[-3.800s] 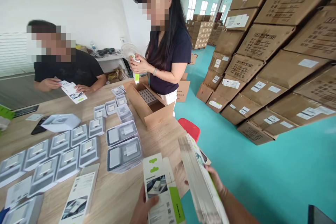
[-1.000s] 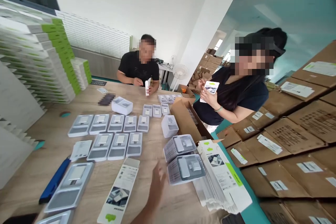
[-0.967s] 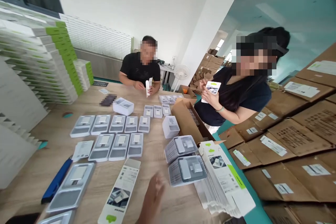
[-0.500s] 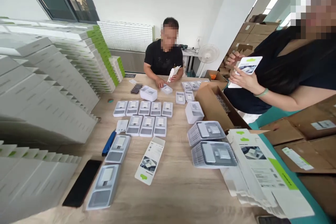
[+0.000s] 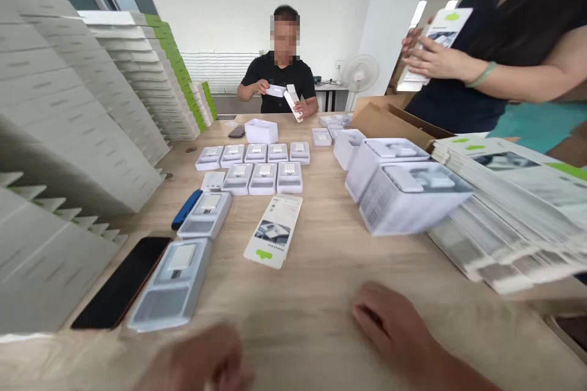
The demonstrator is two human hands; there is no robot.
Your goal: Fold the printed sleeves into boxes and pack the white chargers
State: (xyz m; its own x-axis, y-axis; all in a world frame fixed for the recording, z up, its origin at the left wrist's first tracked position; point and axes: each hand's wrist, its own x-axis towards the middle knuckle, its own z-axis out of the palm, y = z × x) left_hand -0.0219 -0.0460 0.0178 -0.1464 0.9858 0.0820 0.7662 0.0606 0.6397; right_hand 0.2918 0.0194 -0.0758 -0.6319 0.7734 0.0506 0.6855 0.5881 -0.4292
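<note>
My left hand (image 5: 202, 357) is at the bottom edge, smeared by motion, so its fingers are hard to read. Nearest to it lies a white plastic tray (image 5: 160, 293) with a small white device (image 5: 182, 258) in its upper compartment. My right hand (image 5: 394, 324) is over the front of the table, its fingers loosely curled with nothing visible in them. Between and beyond my hands, a flat white printed carton (image 5: 275, 229) lies on the wood. Farther back, several filled trays (image 5: 263, 178) stand in two rows.
Stacked white boxes (image 5: 77, 91) wall off the left side, near a black phone (image 5: 121, 284) and a blue tool (image 5: 187, 209). Nested trays (image 5: 408, 208) and piled flat cartons (image 5: 518, 214) stand at right. A seated person (image 5: 279, 82) and a standing person (image 5: 504, 43) hold cartons.
Both my hands have come into view at the bottom. My view has tilted and shifted. The seated person has lifted a tray from the table to the carton.
</note>
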